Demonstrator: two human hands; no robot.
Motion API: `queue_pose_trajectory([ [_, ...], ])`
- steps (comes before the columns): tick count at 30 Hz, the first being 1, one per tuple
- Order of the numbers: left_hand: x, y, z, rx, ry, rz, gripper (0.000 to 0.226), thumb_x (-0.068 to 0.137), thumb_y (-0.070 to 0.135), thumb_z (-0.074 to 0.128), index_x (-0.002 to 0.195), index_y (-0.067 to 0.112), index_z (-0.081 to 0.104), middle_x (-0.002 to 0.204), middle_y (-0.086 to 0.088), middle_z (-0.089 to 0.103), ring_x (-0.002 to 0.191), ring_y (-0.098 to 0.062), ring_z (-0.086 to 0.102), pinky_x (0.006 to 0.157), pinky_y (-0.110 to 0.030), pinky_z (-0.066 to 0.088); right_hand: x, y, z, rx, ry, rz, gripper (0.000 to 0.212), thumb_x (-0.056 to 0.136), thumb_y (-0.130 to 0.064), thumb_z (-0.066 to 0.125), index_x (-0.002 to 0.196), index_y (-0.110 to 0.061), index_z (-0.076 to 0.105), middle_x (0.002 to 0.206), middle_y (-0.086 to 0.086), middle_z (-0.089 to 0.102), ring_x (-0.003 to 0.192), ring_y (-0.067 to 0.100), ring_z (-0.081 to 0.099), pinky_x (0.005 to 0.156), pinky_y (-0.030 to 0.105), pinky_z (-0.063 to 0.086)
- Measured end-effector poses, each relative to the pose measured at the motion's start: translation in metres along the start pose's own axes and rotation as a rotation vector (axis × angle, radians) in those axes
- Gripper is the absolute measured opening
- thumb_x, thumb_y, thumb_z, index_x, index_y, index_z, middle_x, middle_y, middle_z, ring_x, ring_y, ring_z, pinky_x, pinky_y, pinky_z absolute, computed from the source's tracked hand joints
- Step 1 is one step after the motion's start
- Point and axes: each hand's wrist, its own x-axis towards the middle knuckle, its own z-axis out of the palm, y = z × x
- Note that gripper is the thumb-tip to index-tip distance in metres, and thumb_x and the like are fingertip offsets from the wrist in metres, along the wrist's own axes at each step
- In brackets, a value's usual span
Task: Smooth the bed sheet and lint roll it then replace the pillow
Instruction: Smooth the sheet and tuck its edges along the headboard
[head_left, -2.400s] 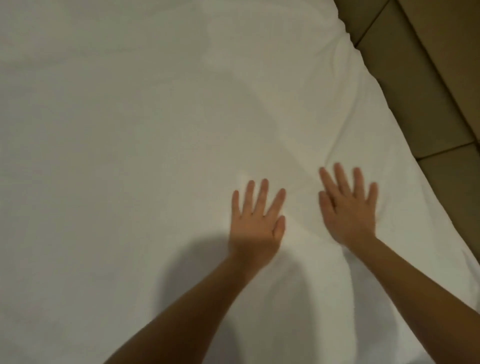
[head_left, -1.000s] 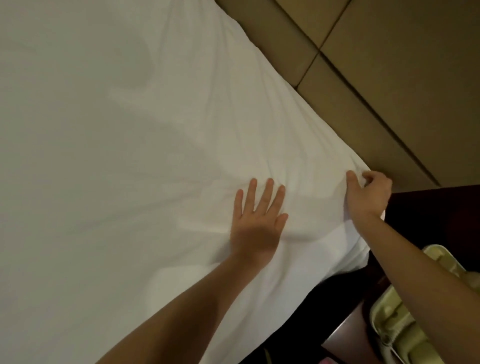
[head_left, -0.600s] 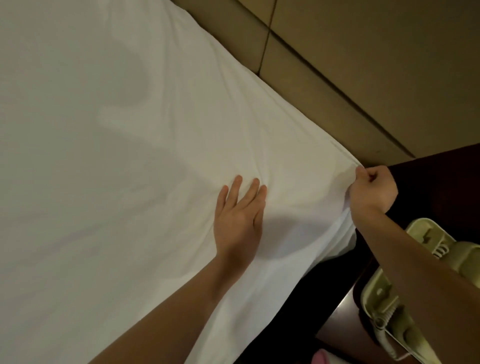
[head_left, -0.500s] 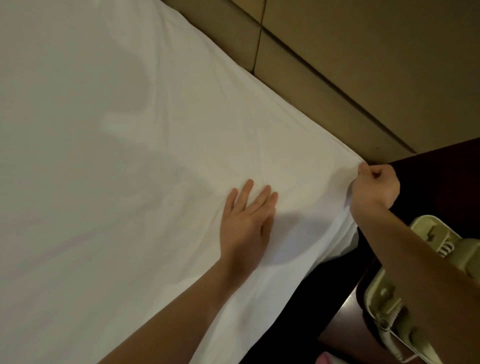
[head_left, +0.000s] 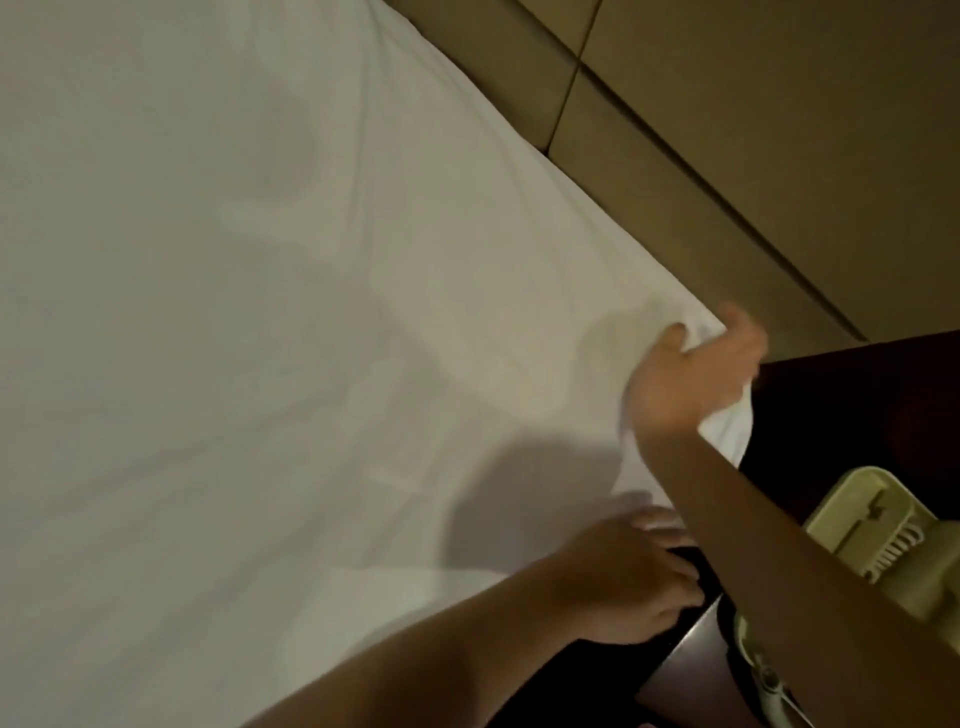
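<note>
bed sheet (head_left: 260, 364) corner is gripped by the right hand (head_left: 691, 374) — blurred, apparently thumb uppermost; left hand (head_left: 623, 577) is laid at the side edge, hold not discernible.

telephone (head_left: 852, 530) on nightstand (head_left: 857, 405), right of bed sheet (head_left: 260, 364)

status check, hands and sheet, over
Right hand gripping white bed sheet corner. Left hand at sheet's side edge, grip unclear. Pale green telephone beside bed, not blocking.

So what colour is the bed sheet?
The bed sheet is plain white with no pattern; the head view, the only one, shows it.
</note>
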Motion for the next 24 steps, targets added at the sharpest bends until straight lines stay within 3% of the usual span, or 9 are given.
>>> queue_pose_trajectory([
  [4,-0.064,-0.07,-0.096,-0.1,0.627,-0.13,0.03,0.087,0.02,0.044,0.084,0.009,0.072,0.086,-0.01,0.071,0.089,-0.026,0.058,0.089,-0.031,0.04,-0.038,-0.032,0.022,0.09,-0.339,-0.5,0.047,0.087,-0.021,0.044,0.132,-0.008,0.049,0.136,0.011,0.049,0.129,0.028,0.039,0.104,0.033,0.022],
  [8,-0.092,-0.156,-0.193,-0.026,1.191,-0.603,0.029,0.084,0.013,0.04,0.088,0.009,0.069,0.095,-0.004,0.067,0.095,-0.018,0.059,0.09,-0.032,0.042,-0.052,-0.034,0.047,-0.263,-0.64,-0.905,0.065,0.091,-0.044,0.014,0.149,-0.018,0.028,0.156,0.004,0.024,0.146,0.022,0.013,0.114,0.031,-0.001],
  [9,-0.087,-0.171,-0.211,0.061,1.165,-0.763,0.036,0.084,0.014,0.037,0.1,0.005,0.068,0.107,-0.006,0.065,0.107,-0.02,0.056,0.095,-0.031,0.038,-0.051,-0.029,0.051,-0.34,-0.675,-0.962,0.069,0.09,-0.049,0.006,0.152,-0.021,0.018,0.159,0.001,0.014,0.147,0.02,0.005,0.113,0.028,-0.009],
  [11,-0.068,-0.19,-0.203,0.233,0.848,-1.097,0.049,0.092,0.021,0.027,0.134,0.007,0.048,0.14,-0.01,0.047,0.132,-0.025,0.037,0.105,-0.033,0.026,-0.042,-0.017,0.048,-0.401,-0.671,-0.959,0.069,0.088,-0.053,0.0,0.152,-0.029,0.009,0.16,-0.006,0.007,0.147,0.016,0.002,0.112,0.027,-0.011],
  [14,-0.039,-0.172,-0.138,0.317,0.443,-1.297,0.055,0.097,0.036,0.008,0.151,0.024,0.01,0.157,-0.016,0.007,0.143,-0.038,0.006,0.113,-0.051,0.005,-0.021,0.007,0.029,-0.444,-0.602,-0.785,0.064,0.091,-0.054,0.005,0.151,-0.034,0.012,0.159,-0.009,0.009,0.147,0.017,0.004,0.115,0.033,-0.005],
  [17,-0.009,-0.126,-0.093,0.28,0.269,-1.145,0.054,0.097,0.039,0.008,0.149,0.034,0.0,0.157,-0.016,-0.006,0.14,-0.045,-0.01,0.104,-0.065,-0.013,0.011,0.041,0.009,-0.447,-0.492,-0.539,0.061,0.092,-0.047,0.013,0.151,-0.03,0.021,0.159,-0.002,0.017,0.145,0.025,0.013,0.116,0.044,0.006],
  [19,0.005,-0.086,-0.072,0.224,0.121,-0.772,0.055,0.093,0.041,0.016,0.147,0.039,0.017,0.158,-0.009,0.003,0.143,-0.037,-0.005,0.104,-0.06,-0.019,0.028,0.058,-0.006,-0.402,-0.41,-0.43,0.058,0.093,-0.042,0.016,0.147,-0.024,0.03,0.154,0.004,0.029,0.139,0.028,0.026,0.112,0.052,0.023],
  [22,-0.003,-0.04,-0.053,0.269,-0.063,-0.122,0.042,0.091,0.038,0.038,0.128,0.031,0.056,0.145,-0.005,0.043,0.138,-0.028,0.03,0.113,-0.048,0.006,0.031,0.068,-0.022,-0.406,-0.437,-0.363,0.057,0.092,-0.037,0.016,0.143,-0.018,0.034,0.149,0.009,0.034,0.136,0.029,0.029,0.109,0.053,0.025],
  [24,-0.016,-0.051,-0.06,0.196,0.075,0.089,0.037,0.092,0.026,0.042,0.114,0.014,0.068,0.123,-0.011,0.062,0.121,-0.027,0.052,0.106,-0.039,0.026,0.027,0.055,-0.024,-0.367,-0.336,-0.37,0.053,0.091,-0.031,0.024,0.135,-0.007,0.041,0.136,0.02,0.045,0.126,0.037,0.039,0.107,0.054,0.027],
])
